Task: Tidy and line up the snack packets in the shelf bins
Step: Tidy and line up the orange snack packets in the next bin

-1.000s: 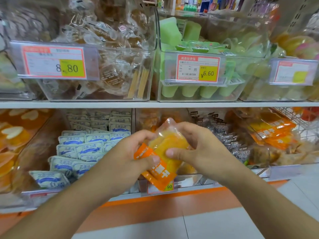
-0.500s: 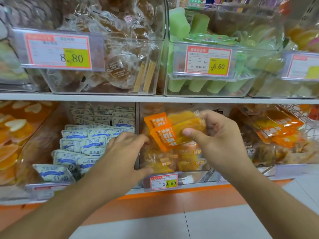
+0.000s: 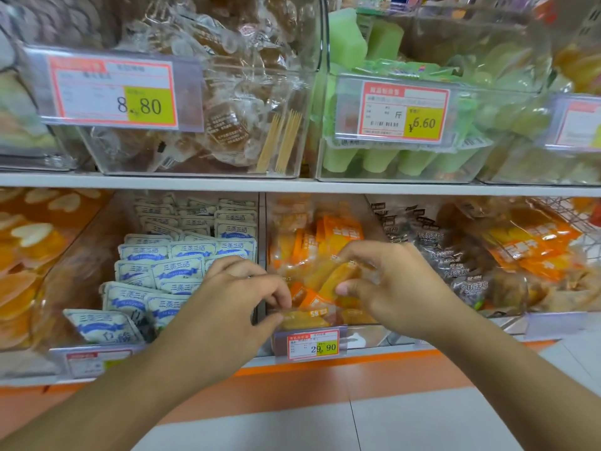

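Orange snack packets [image 3: 338, 236] with yellow dried fruit fill the clear middle bin [image 3: 367, 336] on the lower shelf, the one tagged 29.90. My right hand [image 3: 393, 288] is inside the bin's front and pinches one orange packet [image 3: 338, 278] between thumb and fingers. My left hand [image 3: 234, 301] reaches in from the left, and its fingertips pinch the edge of a packet [image 3: 309, 315] lying low at the front. Both hands are close together over the front packets.
White and blue packets [image 3: 175, 268] are stacked in the bin to the left. Dark packets [image 3: 455, 265] and more orange ones [image 3: 533, 245] lie in bins to the right. The upper shelf [image 3: 292, 185] carries clear bins of brown and green snacks with price tags.
My right hand has brought the orange packet down from the upper part of the bin to its front. My left hand has moved right, into the bin, and taken hold of a packet edge.
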`<state>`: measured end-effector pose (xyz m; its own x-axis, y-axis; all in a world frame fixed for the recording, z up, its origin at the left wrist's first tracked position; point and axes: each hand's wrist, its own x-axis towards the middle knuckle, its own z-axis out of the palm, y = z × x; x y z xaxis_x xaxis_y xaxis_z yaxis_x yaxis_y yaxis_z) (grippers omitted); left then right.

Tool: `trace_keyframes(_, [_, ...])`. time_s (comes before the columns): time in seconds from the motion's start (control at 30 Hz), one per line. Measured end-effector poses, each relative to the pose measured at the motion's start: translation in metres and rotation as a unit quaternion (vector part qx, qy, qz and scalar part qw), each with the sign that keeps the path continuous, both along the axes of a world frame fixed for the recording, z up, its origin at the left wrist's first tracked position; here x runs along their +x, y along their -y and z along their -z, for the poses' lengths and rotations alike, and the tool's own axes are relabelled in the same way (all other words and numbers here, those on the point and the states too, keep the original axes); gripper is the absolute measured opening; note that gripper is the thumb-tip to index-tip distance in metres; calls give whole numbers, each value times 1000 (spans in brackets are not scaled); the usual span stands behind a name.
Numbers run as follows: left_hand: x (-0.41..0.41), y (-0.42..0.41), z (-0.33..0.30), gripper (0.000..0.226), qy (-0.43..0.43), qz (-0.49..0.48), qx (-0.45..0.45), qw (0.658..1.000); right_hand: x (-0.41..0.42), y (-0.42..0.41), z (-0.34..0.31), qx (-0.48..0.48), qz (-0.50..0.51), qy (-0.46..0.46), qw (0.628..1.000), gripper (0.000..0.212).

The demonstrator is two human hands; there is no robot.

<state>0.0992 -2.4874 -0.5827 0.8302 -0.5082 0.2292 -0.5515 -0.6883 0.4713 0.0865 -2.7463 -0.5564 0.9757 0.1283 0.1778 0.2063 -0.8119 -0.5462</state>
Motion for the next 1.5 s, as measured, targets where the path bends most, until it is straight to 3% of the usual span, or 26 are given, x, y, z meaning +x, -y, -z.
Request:
trace_keyframes(0.1, [2, 2, 1, 15, 0, 3, 2, 1000, 7, 2, -10, -21, 11, 16, 1000, 18])
trace_keyframes(0.27, [4, 0, 4, 8, 39, 27, 20, 999, 9, 14, -10, 76, 39, -1, 996, 20])
trace_keyframes(0.43, [4, -1, 0, 2, 41, 25, -7, 999, 11, 5, 2, -9, -22, -21, 999, 21])
trace_keyframes(0.67, [1, 4, -1, 35, 15, -25, -7, 1000, 19, -24, 0, -148, -106, -99, 978, 14])
trace_keyframes(0.73, [1, 5, 0, 41, 14, -24, 2, 1000, 18, -24, -3, -130, -116, -111, 978, 12])
trace_keyframes(0.83, [4, 5, 1, 52, 12, -29, 2, 999, 13, -24, -5, -96, -122, -84, 984, 17])
trace_keyframes(0.97, [10, 3, 0, 85, 2, -38, -18, 999, 5, -42, 12, -171, -137, -11, 976, 10])
trace_keyframes(1.13, [15, 4, 4, 65, 25, 20, 47, 998, 3, -56, 25, -240, -135, -33, 961, 30])
trace_keyframes(1.33, [19, 3, 5, 74, 26, 27, 85, 996, -10, -43, 25, -184, -103, 5, 978, 48])
trace_keyframes(1.4, [21, 4, -1, 80, 3, 28, 81, 996, -12, -40, 27, -205, -90, 12, 975, 49])
trace_keyframes(1.5, [34, 10, -9, 88, -40, 23, 67, 997, -6, -37, 19, -159, -128, -52, 978, 55])
